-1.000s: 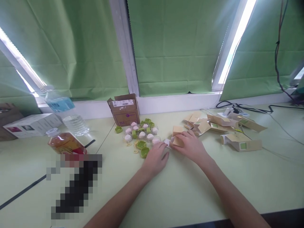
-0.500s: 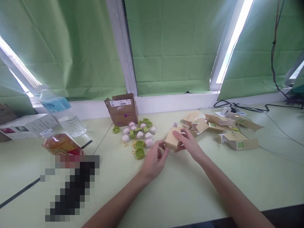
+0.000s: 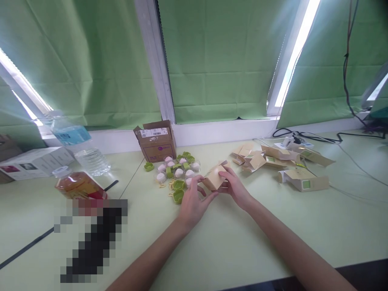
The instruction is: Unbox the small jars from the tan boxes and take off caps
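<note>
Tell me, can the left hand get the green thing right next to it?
Probably yes: the green thing lies right beside the left hand, with nothing visible between them. That hand is at the tan box, but the right hand holds that, so the left seems free.

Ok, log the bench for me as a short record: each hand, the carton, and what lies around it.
Right hand: gripping the small tan carton, thumb on its upper face
Left hand: fingers at the carton's near left end; firm contact unclear
Carton pose: tilted; contents not visible
Left of carton: pale rounded pieces in clear holders, green cups, yellow loops
Right of carton: a group of tan cartons
Behind the pieces: brown cardboard box, flaps open
Far left: water bottle, amber drink bottle
</note>
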Demonstrator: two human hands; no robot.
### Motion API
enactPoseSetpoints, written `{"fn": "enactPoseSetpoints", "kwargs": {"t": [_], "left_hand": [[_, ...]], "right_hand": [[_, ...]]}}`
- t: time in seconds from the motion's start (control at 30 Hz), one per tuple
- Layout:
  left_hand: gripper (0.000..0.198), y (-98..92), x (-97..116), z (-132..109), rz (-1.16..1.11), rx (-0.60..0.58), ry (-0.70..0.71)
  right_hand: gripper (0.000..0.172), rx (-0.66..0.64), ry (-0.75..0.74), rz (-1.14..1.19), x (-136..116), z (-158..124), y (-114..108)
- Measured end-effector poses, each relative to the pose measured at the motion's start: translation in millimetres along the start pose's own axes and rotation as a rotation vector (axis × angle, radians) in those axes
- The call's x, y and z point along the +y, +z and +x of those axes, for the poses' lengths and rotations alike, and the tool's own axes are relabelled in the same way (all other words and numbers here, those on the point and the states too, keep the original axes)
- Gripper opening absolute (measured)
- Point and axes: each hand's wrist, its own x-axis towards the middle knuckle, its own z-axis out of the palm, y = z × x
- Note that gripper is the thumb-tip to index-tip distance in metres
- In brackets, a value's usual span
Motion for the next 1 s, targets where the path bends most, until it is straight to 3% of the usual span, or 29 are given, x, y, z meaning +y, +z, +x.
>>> {"fn": "enactPoseSetpoints", "kwargs": {"t": [0.27,0.43,0.53,0.73,1.0], "left_hand": [[0.048,-8.1,-1.2,4.3,-0.006,0.027,-0.003],[0.042,-15.0,2.0,7.0,-0.057,-0.094,0.039],[0.039,-16.3,4.5,5.8,0.007,-0.138,0.025],[0.036,-15.9,9.4,4.0,0.145,-0.067,0.018],[0.039,-12.5,3.4,4.6,0.283,0.032,0.113]], "right_hand": [[0.048,-0.145,-0.017,0.0,-0.3,-6.4,3.8],[0.06,-0.151,0.011,-0.102,1.4,-2.3,-4.7],[0.054,-0.151,0.007,-0.143,2.2,-0.9,-4.9],[0.043,-0.149,-0.028,-0.118,2.5,-1.7,0.2],[0.043,-0.136,-0.05,-0.076,-1.4,-3.7,4.1]]}}
